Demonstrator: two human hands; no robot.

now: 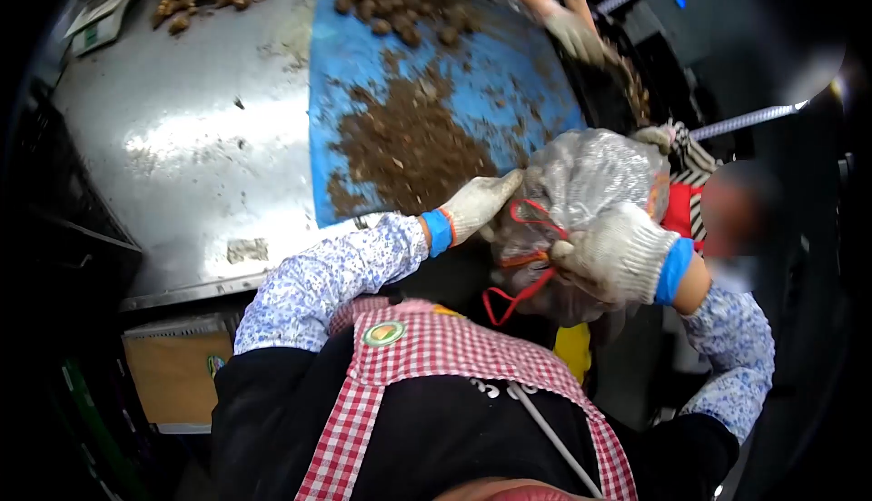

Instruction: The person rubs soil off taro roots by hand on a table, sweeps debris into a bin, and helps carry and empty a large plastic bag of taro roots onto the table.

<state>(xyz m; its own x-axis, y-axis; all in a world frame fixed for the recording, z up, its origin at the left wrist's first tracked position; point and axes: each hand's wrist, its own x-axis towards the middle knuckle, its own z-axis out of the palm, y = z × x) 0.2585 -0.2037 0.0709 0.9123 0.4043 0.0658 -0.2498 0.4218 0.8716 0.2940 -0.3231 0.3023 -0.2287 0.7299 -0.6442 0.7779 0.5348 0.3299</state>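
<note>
Right-hand fingers point(565, 253) curl closed on the plastic bag point(590, 169) at two o'clock; left-hand fingers point(507, 186), nearly straight, touch it; handling likely needs steadiness.

No text can be read: the round badge point(384, 334) on the checked apron point(436, 345) is too small, and the white lettering point(495, 389) on the black shirt point(436, 428) is partly covered.

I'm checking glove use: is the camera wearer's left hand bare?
No, the left hand wears an off-white knitted glove with a blue wristband.
</note>
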